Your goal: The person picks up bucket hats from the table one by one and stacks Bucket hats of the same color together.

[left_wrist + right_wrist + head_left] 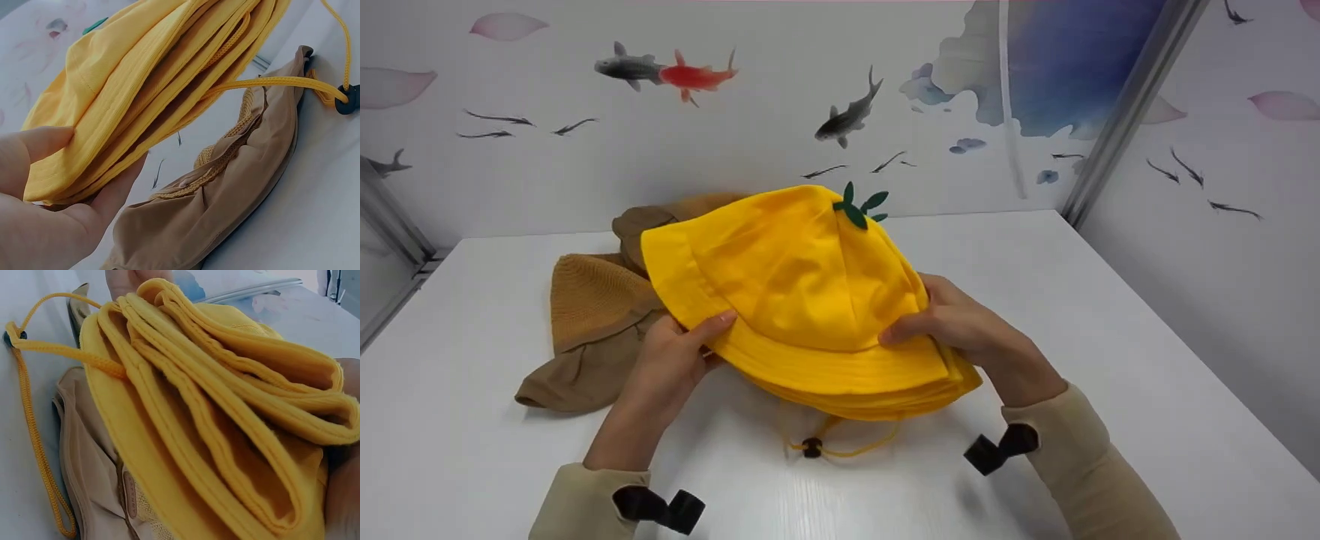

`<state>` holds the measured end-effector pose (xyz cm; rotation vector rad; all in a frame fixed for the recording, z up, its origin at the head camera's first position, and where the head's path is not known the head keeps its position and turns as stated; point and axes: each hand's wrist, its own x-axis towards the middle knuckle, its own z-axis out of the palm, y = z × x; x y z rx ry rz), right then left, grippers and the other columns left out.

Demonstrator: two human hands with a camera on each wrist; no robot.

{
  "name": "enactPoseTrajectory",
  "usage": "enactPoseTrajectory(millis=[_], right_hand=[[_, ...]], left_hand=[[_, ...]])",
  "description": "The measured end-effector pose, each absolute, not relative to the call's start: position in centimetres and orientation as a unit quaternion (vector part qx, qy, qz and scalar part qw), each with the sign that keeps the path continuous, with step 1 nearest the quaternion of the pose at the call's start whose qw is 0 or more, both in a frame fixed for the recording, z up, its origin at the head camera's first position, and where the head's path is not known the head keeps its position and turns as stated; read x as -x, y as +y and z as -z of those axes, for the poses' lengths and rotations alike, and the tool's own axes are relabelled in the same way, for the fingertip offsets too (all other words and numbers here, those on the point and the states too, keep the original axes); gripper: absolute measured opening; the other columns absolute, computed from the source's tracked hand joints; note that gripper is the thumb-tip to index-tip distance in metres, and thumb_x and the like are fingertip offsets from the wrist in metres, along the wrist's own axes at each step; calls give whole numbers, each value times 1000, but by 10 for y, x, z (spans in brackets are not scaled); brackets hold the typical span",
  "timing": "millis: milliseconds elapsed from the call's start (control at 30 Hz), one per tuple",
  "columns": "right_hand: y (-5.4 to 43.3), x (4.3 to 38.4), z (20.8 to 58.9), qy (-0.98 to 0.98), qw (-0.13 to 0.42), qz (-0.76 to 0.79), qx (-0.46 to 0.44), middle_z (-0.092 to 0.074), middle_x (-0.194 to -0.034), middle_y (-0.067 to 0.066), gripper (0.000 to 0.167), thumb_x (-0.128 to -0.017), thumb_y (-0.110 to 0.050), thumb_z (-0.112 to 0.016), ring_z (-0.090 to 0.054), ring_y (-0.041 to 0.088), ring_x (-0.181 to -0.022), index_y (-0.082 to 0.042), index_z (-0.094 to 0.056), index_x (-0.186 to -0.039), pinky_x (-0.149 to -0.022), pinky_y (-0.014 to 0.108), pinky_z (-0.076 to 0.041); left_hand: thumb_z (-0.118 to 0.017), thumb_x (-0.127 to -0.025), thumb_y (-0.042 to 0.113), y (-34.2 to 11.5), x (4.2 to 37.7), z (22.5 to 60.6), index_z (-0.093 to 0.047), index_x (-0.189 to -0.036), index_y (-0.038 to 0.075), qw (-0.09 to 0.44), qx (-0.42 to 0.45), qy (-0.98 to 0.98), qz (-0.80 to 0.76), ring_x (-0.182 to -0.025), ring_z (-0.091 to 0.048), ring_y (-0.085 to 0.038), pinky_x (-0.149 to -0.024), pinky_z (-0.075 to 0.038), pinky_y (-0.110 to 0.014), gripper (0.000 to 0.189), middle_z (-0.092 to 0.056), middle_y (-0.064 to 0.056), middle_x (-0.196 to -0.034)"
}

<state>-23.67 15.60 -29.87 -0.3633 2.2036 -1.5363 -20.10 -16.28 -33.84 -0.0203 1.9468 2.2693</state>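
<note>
Yellow bucket hats (pixel 795 277), nested or folded so several brim layers show, are held up over the table between both hands. Green felt leaves (pixel 855 214) stick up from the crown. My left hand (pixel 671 364) pinches the brim at the left, thumb on top and fingers underneath. At the right side, my right hand (pixel 967 322) grips the hats, its thumb pressed on the front near the brim. A yellow drawstring with a black cord lock (pixel 812 448) dangles below. The brim layers (pixel 208 410) fan out in the right wrist view.
Brown hats (pixel 585 367) with woven tan parts lie on the white table (pixel 1110 315) behind and left of the yellow ones. A printed wall panel (pixel 780 142) with fish stands along the back edge, another panel at the right.
</note>
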Motion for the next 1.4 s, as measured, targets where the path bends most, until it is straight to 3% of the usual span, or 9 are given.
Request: enactPoseTrajectory(millis=[233,433,600,767,967,1067,1233,1400], right_hand=[[180,235,282,801,178,558,125,-58,-112,10,59,-80,-13,-76,-63,26,-95,-10,-46,-131,-89,34,-58],[208,237,270,810,122,559,123,-58,-115,9,57,-83,-13,-76,-63,25,-97,-13,-45,-131,-90,33,-58],[239,241,265,795,88,587,127,-60,-112,5,49,-88,-10,-73,-65,20,-94,-14,-46,-129,-89,31,-58],[271,243,265,738,75,653,150,-60,-112,5,47,-91,1,-66,-65,17,-92,-11,-44,-131,-85,29,-59],[297,249,272,702,47,698,130,-59,-114,2,48,-93,4,-62,-64,15,-96,-12,-42,-134,-86,27,-58],[304,256,278,698,29,708,103,-58,-114,2,49,-93,3,-64,-62,15,-97,-12,-41,-134,-87,25,-57],[314,267,289,704,13,709,46,-55,-115,-1,51,-92,-2,-68,-59,16,-100,-16,-41,-133,-87,25,-55],[325,278,305,694,31,719,6,-52,-118,-2,53,-92,-6,-70,-57,15,-104,-20,-39,-133,-88,25,-55]], left_hand=[[-57,-101,8,-164,202,347,-38,-149,7,59,-14,659,-750,-108,-67,-18,-93,-58,-33,52,-56,-16,-140],[-54,-102,9,-167,202,350,-39,-148,3,46,48,680,-730,-113,-61,-19,-92,-57,-29,48,-50,-21,-143],[-50,-103,10,-169,203,350,-36,-150,0,55,112,680,-723,-124,-54,-27,-103,-51,-34,50,-44,-19,-141],[-46,-104,12,-167,205,353,-27,-153,-4,106,120,654,-739,-136,-44,-33,-116,-40,-43,55,-37,-23,-151],[-47,-103,10,-170,209,364,-25,-151,-11,133,111,614,-770,-134,-45,-39,-114,-43,-42,57,-26,-33,-155],[-45,-104,9,-174,210,367,-21,-152,-12,140,101,599,-782,-140,-39,-43,-114,-43,-44,57,-24,-37,-156],[-46,-104,10,-171,211,371,-28,-151,-6,130,105,592,-788,-131,-47,-33,-105,-51,-35,53,-33,-26,-151],[-48,-103,10,-164,214,375,-28,-151,-4,127,121,588,-790,-129,-47,-29,-97,-52,-30,55,-37,-23,-147]])
